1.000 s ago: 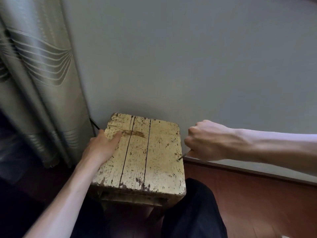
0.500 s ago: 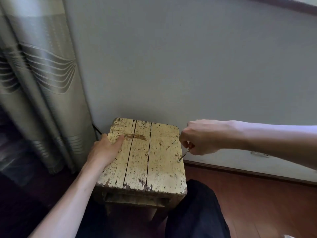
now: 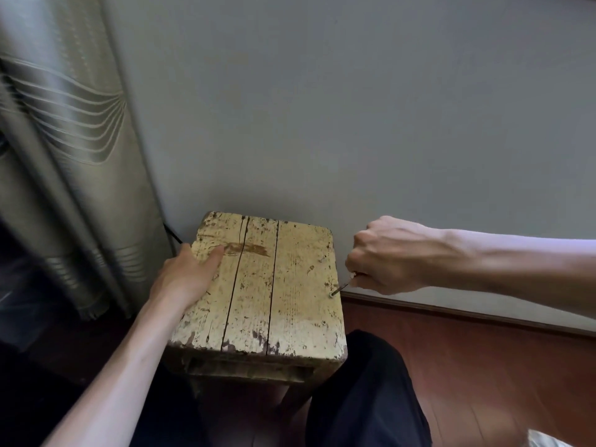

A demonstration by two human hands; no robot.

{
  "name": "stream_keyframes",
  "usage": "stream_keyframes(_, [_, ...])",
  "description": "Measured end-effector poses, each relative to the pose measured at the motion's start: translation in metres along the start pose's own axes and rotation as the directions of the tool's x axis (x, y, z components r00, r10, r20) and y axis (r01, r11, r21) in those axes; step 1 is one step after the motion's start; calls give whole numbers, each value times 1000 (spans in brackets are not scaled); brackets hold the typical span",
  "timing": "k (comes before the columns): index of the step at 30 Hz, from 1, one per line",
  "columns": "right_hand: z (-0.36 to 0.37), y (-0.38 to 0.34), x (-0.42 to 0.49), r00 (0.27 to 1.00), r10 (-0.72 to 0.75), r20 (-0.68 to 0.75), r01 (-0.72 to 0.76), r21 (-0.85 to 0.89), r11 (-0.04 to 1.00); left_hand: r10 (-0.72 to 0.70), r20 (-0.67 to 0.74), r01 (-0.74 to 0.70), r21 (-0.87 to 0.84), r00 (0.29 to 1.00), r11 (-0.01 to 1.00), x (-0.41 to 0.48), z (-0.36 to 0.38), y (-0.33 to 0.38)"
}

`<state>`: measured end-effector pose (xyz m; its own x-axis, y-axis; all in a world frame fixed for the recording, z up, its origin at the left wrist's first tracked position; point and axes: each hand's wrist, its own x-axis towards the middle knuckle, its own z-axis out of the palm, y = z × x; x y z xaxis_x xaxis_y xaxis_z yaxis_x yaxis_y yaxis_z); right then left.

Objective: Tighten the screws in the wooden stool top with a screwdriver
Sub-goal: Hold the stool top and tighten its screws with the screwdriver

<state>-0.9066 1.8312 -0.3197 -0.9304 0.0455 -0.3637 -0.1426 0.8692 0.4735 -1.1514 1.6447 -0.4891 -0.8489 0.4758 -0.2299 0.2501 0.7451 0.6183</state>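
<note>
At the right edge of the wooden stool top (image 3: 258, 285), about midway along it, the tip of the screwdriver (image 3: 341, 288) sits in a screw (image 3: 332, 294); the thin shaft slants up and rightward into the right hand (image 3: 390, 256), which is clenched in a fist round the handle, so that almost none of the handle shows. The left hand (image 3: 187, 274) grips the opposite, left edge, thumb lying flat on the painted boards and fingers folded over the side, out of view; it has not shifted over the last second and serves as the brace.

Change: half a second ago the right fist was rolled so that the fingers and a glimpse of the handle faced the camera; it has now rolled back, the back of the hand uppermost, as it was a second ago; the tip has stayed on the same screw throughout. Read as a judgement, this is one wrist stroke of turning completed and the grip reset for another, so tightening of this screw is under way rather than finished; whether the head is flush is too small to tell.

A small mark nearer the front right corner may be a further screw (image 3: 323, 323), presumably awaiting its turn. Surroundings: grey wall (image 3: 322, 108) directly behind; curtain (image 3: 64, 156) to the left; reddish floor (image 3: 467, 366) to the right.
</note>
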Motion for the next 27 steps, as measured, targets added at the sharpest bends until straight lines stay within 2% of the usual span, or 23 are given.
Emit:
stream_keyframes(2, [0,-5,4,988,154,15,-155,166,974,1,-2,-1,5,1000,1000,0,0,-1])
stream_keyframes(4, [-1,-2,11,933,322,161,-359,366,859,4,0,-4,4,1000,1000,0,-1,0])
stream_keyframes(6, [-6,6,18,868,364,338,-490,469,735,4,-5,-4,-1,1000,1000,-1,-2,1])
stream_keyframes(7, [-9,9,21,851,356,386,-516,487,705,3,-9,-3,-5,1000,1000,-2,-3,2])
stream_keyframes(9, [-14,12,25,842,333,424,-520,474,710,1,-8,-1,-11,1000,1000,-4,-5,4])
stream_keyframes(14, [-20,9,18,929,215,300,-317,352,881,3,4,-3,-29,1000,1000,-8,-7,5])
stream_keyframes(17, [-16,9,5,993,61,104,-73,110,991,5,7,-5,-41,1000,999,-7,-6,4])
stream_keyframes(20, [-6,14,3,988,-152,19,152,-189,970,-4,17,5,-31,1000,1000,-4,-2,0])
stream_keyframes(23, [-1,18,-2,977,-210,32,212,-233,949,-1,10,1,-15,1000,1000,0,0,-3])
stream_keyframes(27, [3,20,-2,977,-214,-5,208,-217,954,1,-4,-1,-5,1000,1000,6,1,-5])
